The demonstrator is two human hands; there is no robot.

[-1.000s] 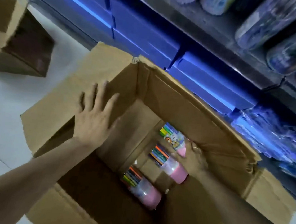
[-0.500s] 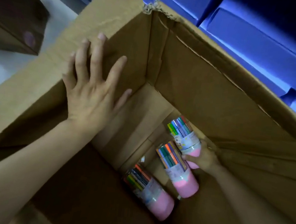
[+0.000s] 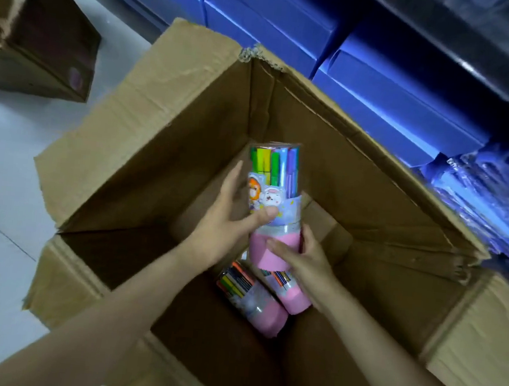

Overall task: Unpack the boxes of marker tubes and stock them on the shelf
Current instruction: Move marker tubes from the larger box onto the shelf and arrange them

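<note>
Marker tube (image 3: 272, 200) coming out of the cardboard box (image 3: 167, 116), clasped in both our hands.
Our left hand (image 3: 229, 218) wraps its label, our right hand (image 3: 306, 260) its pink base; next we carry it shelfward.

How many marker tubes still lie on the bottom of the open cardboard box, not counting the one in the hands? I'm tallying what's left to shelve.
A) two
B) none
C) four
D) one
A: besides the marker tube held by the left hand and the right hand, two tubes lie on the floor of the cardboard box, one beside the other.
</note>
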